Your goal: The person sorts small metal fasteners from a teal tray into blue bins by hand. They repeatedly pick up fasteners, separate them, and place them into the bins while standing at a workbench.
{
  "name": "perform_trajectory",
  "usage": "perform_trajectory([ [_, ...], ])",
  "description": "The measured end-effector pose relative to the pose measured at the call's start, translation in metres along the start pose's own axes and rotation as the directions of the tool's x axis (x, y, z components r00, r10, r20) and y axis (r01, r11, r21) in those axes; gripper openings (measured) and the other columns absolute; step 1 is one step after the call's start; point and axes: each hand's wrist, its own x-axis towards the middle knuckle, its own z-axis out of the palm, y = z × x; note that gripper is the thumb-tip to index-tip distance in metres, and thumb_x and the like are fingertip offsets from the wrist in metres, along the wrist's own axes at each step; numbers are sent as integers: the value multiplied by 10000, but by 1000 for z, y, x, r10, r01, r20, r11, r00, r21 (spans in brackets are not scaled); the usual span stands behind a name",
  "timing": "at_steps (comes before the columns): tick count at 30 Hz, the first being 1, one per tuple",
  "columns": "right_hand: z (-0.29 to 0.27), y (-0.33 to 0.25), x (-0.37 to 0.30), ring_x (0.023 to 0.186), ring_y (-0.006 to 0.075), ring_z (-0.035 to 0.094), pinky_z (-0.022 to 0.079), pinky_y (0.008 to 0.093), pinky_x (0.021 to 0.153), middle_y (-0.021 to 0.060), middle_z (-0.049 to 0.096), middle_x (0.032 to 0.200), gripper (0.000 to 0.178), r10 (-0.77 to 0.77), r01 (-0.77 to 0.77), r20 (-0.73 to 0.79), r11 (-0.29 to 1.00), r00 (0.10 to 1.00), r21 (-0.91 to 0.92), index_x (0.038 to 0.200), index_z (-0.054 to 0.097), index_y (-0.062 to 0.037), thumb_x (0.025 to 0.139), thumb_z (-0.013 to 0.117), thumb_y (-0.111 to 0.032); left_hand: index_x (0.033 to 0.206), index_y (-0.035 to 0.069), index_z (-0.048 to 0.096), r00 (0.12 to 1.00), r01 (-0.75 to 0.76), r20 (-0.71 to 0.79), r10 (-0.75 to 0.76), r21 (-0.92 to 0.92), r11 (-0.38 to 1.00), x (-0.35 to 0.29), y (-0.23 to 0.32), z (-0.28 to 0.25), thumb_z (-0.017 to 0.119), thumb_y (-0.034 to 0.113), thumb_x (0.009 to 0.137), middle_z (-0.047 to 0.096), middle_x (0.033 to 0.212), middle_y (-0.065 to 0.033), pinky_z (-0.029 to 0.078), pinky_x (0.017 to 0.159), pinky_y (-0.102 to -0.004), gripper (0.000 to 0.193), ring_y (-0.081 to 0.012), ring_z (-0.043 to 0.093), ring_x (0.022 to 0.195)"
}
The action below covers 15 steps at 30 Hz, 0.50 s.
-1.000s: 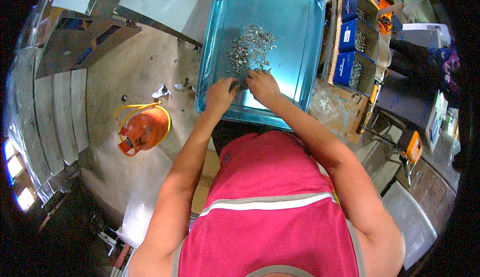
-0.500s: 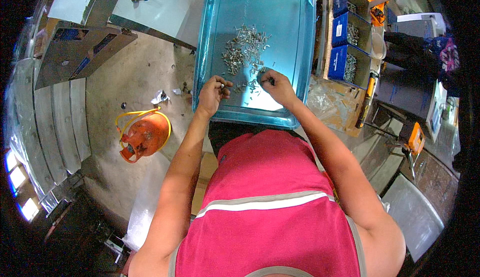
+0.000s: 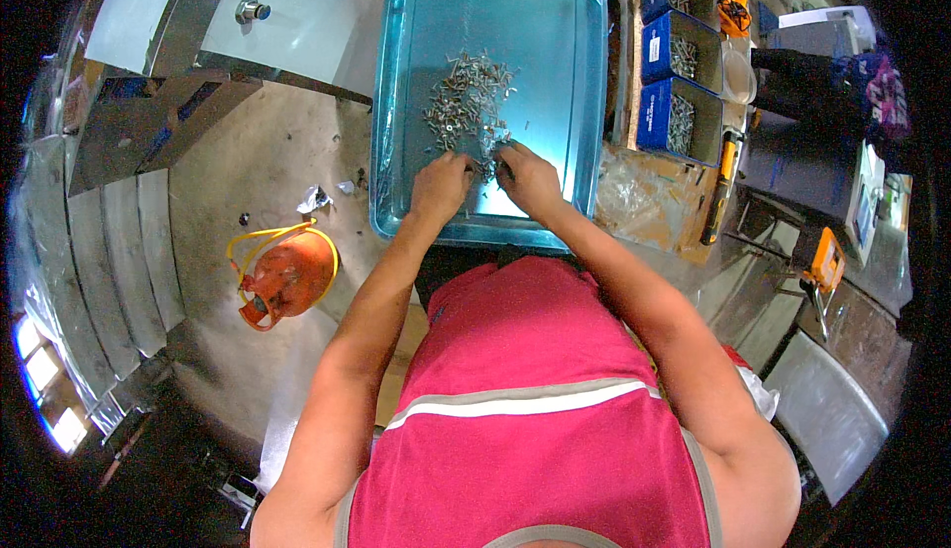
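Note:
A loose pile of small metal screws (image 3: 464,92) lies in a shallow blue tray (image 3: 555,23) in front of me. At the near left of the pile, my left hand (image 3: 442,187) is palm down with its fingers curled in; its fingertips are hidden against the tray. Close by on the right, my right hand (image 3: 529,181) bends its fingers together over the nearest screws. A small cluster of screws lies between the two hands. Whatever either hand pinches is too small or too covered to make out.
Blue bins (image 3: 682,117) of small hardware stand right of the tray, beside a clear tub (image 3: 737,74). An orange gas cylinder (image 3: 292,273) with a yellow hose rests on the floor at left. A person (image 3: 812,82) stands at far right. A metal-topped bench (image 3: 307,23) is at upper left.
Both hands have come closer together over the near screws. My left hand has turned from palm up, fingers showing, to palm down and moved right. The view has shifted slightly.

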Motion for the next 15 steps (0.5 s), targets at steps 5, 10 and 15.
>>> perform_trajectory([
  [5,4,-1,18,876,391,663,536,518,755,153,629,971,157,-186,198,101,971,977,-130,983,639,-74,827,635,-93,1105,44,649,996,34,-84,-26,99,995,-2,-8,9,627,229,957,673,1040,-207,529,835,-540,238,-418,657,993],
  [10,4,1,23,932,384,662,533,503,807,155,628,1037,157,-200,244,214,948,956,-205,985,641,-71,830,631,-96,1059,48,614,964,153,-172,-204,-272,950,-14,-21,5,560,242,1024,667,976,-197,540,778,-478,204,-372,668,929],
  [15,1,13,18,920,362,659,538,471,818,158,643,986,171,-47,12,164,977,985,211,1002,639,-55,849,649,-131,1038,110,543,878,375,401,-263,-915,-147,-39,-35,-17,510,212,1033,635,923,-60,502,670,-323,107,-181,602,750],
])
